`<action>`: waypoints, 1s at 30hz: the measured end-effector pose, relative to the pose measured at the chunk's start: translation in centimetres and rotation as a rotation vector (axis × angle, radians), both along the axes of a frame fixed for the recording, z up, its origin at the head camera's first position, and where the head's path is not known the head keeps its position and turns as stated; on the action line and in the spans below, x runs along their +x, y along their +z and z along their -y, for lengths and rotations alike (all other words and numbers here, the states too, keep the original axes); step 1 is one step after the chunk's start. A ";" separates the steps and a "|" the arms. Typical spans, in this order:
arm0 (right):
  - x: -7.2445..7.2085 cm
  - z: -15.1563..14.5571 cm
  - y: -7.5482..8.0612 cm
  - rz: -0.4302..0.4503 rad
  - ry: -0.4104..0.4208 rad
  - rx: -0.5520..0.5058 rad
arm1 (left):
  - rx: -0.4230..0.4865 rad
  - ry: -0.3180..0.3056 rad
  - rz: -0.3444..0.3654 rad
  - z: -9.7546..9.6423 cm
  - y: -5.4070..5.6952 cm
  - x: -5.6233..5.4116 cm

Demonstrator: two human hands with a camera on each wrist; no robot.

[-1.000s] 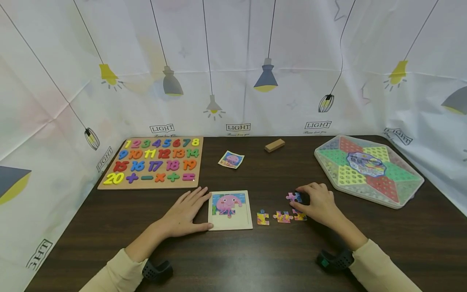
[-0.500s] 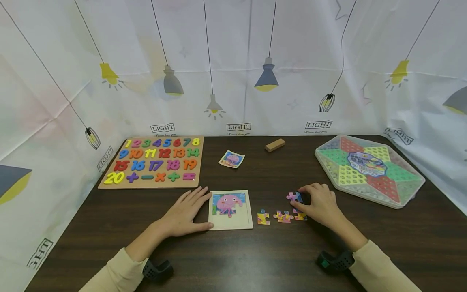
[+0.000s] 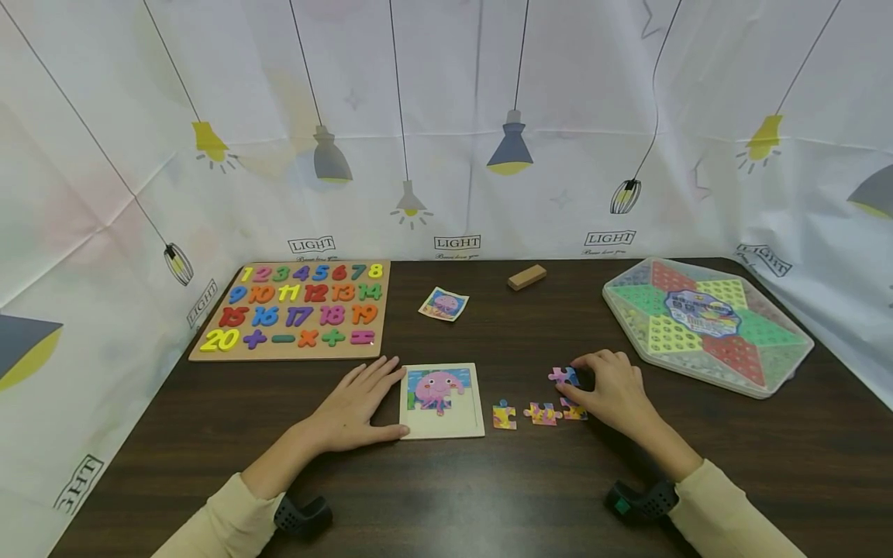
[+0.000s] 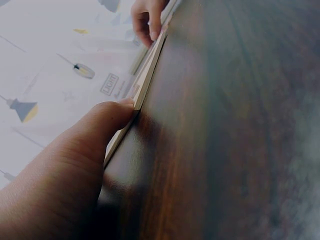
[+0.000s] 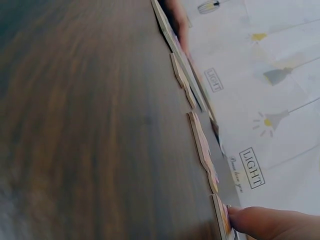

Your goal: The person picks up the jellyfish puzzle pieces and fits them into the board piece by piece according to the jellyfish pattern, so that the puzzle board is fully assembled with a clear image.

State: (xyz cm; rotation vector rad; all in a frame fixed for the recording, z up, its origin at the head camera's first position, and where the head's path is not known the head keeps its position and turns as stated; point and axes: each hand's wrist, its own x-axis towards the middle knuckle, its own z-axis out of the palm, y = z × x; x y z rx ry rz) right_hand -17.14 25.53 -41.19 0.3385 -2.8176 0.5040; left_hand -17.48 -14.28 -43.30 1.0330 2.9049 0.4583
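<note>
In the head view, a square wooden puzzle tray [image 3: 441, 431] has an octopus picture fitted across its upper part and bare wood below. My left hand [image 3: 356, 411] lies spread at its left side, thumb on the lower left corner and fingertips by the upper left edge. The left wrist view shows that thumb [image 4: 117, 114] against the tray's edge. My right hand [image 3: 614, 387] pinches a pink-and-blue jigsaw piece [image 3: 560, 375] between thumb and index finger. Just below it lies a yellow-and-pink piece [image 3: 576, 412], partly covered by the thumb. Two more pieces, one yellow [image 3: 504, 416] and one pink-yellow [image 3: 543, 415], lie between tray and hand.
A number board [image 3: 286, 310] sits at the back left. Behind the tray lie a small octopus picture card [image 3: 444, 304] and a wooden block [image 3: 526, 277]. A hexagonal board-game box [image 3: 708, 325] occupies the right side. A printed cloth [image 3: 446, 155] hangs behind the table.
Both hands, the tray and the jigsaw pieces keep their places. Only a very slight shift of the whole head view shows.
</note>
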 end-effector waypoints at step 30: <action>0.1 0.4 -0.2 -0.052 0.026 0.033 | 0.001 0.001 0.000 0.0 0.1 0.1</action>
